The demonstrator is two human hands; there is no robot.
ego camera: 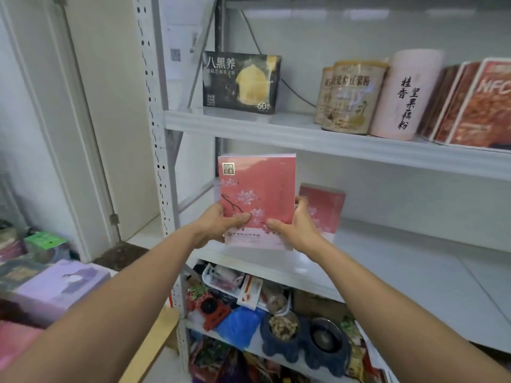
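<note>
Between the hands, a pink box is held upright, gripped at its lower edges by the left hand and right hand; just behind the right hand a second box stands on the shelf.

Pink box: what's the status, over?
Left hand and right hand grip pink box by its sides, upright. Second box stands behind on the shelf.

**A:** so we've got the pink blossom box upright, left hand gripping its lower left edge, right hand its lower right.

**B:** yep, we're holding it at the front of the middle shelf, can't tell if it touches. a second pink box stands just behind, on its right.
</note>
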